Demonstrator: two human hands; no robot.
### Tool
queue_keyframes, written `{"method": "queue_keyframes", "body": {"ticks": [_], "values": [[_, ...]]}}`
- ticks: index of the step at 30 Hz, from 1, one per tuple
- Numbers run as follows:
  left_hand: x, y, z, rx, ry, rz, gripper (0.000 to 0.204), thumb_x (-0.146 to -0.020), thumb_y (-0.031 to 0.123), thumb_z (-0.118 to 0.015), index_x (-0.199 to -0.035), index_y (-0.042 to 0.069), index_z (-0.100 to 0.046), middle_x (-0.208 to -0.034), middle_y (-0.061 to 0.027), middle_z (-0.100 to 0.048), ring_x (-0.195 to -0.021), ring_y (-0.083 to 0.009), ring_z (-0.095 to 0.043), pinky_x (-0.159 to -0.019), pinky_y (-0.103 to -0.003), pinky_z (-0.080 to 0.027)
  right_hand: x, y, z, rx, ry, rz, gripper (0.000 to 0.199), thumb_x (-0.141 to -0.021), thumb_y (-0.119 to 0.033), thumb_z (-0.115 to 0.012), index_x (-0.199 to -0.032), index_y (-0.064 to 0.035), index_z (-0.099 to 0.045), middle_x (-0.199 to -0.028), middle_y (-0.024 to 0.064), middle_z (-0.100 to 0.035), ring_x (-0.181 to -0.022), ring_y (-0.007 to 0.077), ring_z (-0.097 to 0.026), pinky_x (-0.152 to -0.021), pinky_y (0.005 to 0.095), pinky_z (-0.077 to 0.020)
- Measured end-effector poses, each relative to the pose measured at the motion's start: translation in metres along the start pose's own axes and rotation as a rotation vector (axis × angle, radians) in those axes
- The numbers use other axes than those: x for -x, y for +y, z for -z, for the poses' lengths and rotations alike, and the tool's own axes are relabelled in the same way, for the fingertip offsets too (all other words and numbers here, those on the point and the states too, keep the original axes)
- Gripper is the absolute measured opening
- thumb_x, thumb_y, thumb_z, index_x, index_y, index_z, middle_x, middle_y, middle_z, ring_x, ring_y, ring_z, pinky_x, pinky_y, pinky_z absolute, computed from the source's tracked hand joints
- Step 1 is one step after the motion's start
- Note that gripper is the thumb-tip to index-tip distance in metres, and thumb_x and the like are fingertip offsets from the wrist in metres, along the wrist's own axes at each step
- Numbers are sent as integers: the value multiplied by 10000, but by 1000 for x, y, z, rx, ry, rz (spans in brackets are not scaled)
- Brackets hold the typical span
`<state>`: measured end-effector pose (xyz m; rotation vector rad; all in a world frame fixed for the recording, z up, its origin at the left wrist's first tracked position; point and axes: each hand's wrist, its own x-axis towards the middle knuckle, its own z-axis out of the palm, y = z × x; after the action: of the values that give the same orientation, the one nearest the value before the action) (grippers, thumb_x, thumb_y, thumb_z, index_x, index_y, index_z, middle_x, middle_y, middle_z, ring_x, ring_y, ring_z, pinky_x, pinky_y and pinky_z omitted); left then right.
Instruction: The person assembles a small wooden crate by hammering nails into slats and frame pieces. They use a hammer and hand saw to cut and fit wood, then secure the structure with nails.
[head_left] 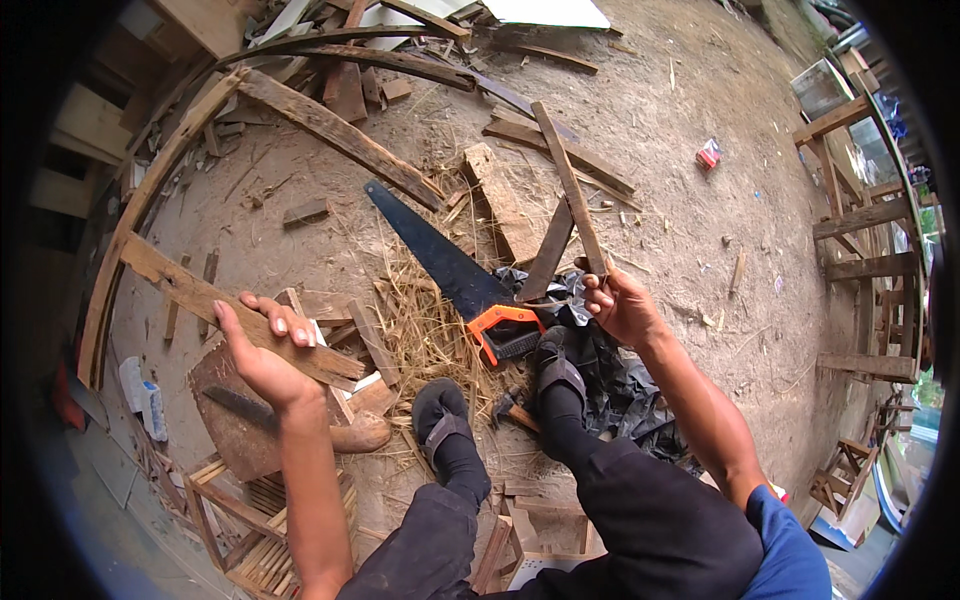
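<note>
My left hand (272, 355) is closed round the near end of a weathered plank (190, 285), which joins a larger wooden frame (150, 195) at its far end. My right hand (625, 305) grips the lower end of a thin wooden strip (568, 180), which slants up and away. A shorter dark wood piece (549, 255) leans against that strip. Between my hands a handsaw (440, 255) with an orange and black handle (500, 325) lies on straw-like shavings. Beside my left wrist is a broad brown piece (235, 440) with a rounded wooden handle (360, 434).
Black plastic sheeting (620, 395) lies by my right foot, with a hammer (515, 412) between my feet. Scrap boards (350, 90) pile up at the far left. A thick plank (500, 200) lies ahead. A slatted wooden rack (865, 240) stands at the right.
</note>
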<state>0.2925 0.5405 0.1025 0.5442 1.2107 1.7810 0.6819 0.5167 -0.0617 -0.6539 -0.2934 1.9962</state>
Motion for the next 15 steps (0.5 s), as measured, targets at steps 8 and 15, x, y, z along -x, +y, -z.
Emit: {"method": "queue_keyframes", "body": {"ticks": [8,15], "values": [[4,-6,-9,-12,-56,18,387,-1012,516,-495,-951,133,-495,-605,16,-413,-446,-107,-404,-438,-255,-365,7,-5,-17,-75,22,28,569,-998,-355,-584,-1383,40,-445,-934,10,-551,-592,31,-437,-679,256,-487],[20,-42,-10,-346,-235,-112,214,-993,269,-621,-922,83,-544,-769,6,-549,-669,-120,-610,-607,-271,-546,19,3,-75,-96,-239,-35,615,-942,-344,-679,-1352,58,-461,-913,49,-599,-594,41,-520,-685,305,-563]]}}
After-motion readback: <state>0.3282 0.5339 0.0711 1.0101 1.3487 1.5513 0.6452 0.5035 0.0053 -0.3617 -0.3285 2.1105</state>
